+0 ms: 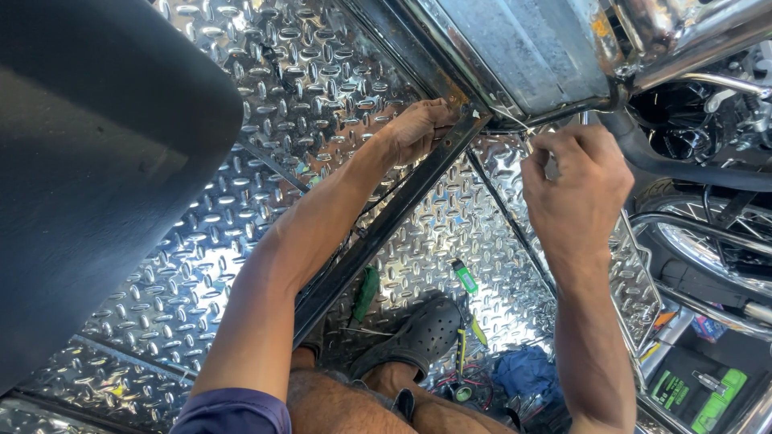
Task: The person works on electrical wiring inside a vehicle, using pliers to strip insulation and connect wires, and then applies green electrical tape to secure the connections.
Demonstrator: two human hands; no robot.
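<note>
Far left: a broad dark curved panel point(96, 161), filling that side. Next to it, shiny diamond-tread metal sheeting point(305, 72) spread as wall and floor. Left hand point(418, 128) reaching up across that sheeting, fingers curled over the top end of a rusty dark angle-iron bar point(378, 229) that runs diagonally down toward the knees; hand pressed against the bar where it meets the corner of the sheet-metal body point(515, 48) overhead. Lower centre: a green-handled tool point(367, 291) lying on the tread plate, a black perforated clog point(418, 333) on the foot, a small green-and-black pen-shaped tool point(464, 276) just beside it, a blue rag point(523, 374) further right. Right hand point(575, 189) raised just right of the bar's top end, clenched, fingertips pinched near a thin wire point(527, 133) under the body's edge; whether actually gripping it, cannot tell. Far right: chrome spoked wheel point(708, 241) and chrome tube point(700, 48)
</note>
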